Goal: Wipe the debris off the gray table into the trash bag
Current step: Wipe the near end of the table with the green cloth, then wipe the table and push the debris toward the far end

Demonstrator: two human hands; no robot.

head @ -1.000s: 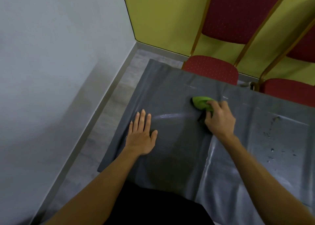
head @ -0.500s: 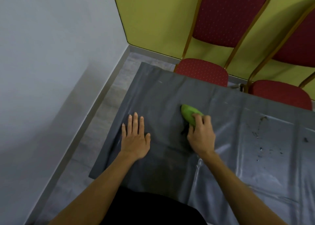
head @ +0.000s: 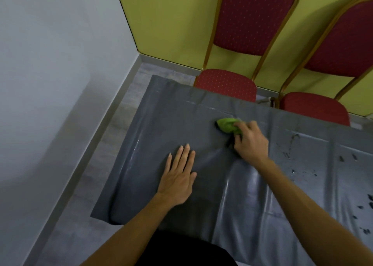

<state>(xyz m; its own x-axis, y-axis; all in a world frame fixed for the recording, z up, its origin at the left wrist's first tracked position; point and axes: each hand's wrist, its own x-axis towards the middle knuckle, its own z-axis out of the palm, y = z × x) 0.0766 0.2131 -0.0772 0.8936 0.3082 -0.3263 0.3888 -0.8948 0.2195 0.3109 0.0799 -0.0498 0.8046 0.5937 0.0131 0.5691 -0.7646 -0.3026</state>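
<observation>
Green cloth [head: 227,125] pushed back toward the far edge.
It is gripped by the right hand [head: 250,142]; the left hand [head: 179,175] is laid flat, fingers straight; debris [head: 292,144] is left unswept.

Table [head: 181,114]: dark gray, glossy, with pale streaks of sheen along its creases; debris [head: 341,158]: black specks and smears scattered over its right part; cloth [head: 227,124]: bright green. Left chair [head: 252,19] and right chair [head: 343,44]: deep red upholstery patterned with small pale dots, plainer on the left one, with gold frames [head: 210,44]. Far wall [head: 171,19]: plain yellow-green; side wall [head: 50,64]: plain pale gray-white; baseboard [head: 113,112]: mid gray; floor [head: 101,175]: light gray, faintly mottled; garment [head: 181,251] at the bottom edge: black.
</observation>
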